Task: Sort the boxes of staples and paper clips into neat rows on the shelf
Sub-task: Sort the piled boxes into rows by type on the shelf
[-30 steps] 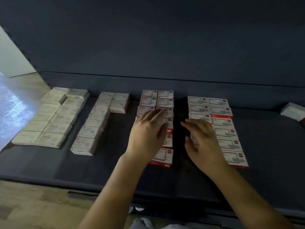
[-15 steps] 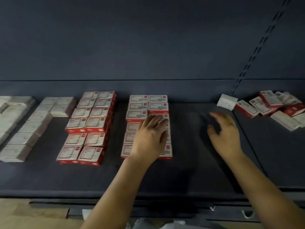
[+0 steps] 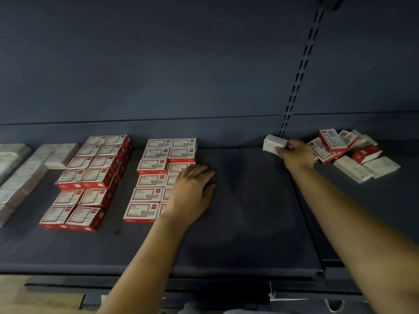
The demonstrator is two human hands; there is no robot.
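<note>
While resting flat on the red-and-white box rows (image 3: 156,177), left hand (image 3: 192,191) relaxed; right hand (image 3: 294,155) grasping white box (image 3: 273,143), just left of jumbled pile (image 3: 349,152) on shelf (image 3: 249,223).

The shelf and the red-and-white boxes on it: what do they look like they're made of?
Shelf: probably painted sheet metal, matte dark grey; it has a flat, even surface, and a slotted upright runs up behind it. Red-and-white boxes: likely printed cardboard, with sharp folded edges and a slight sheen. What is inside them cannot be seen.
</note>
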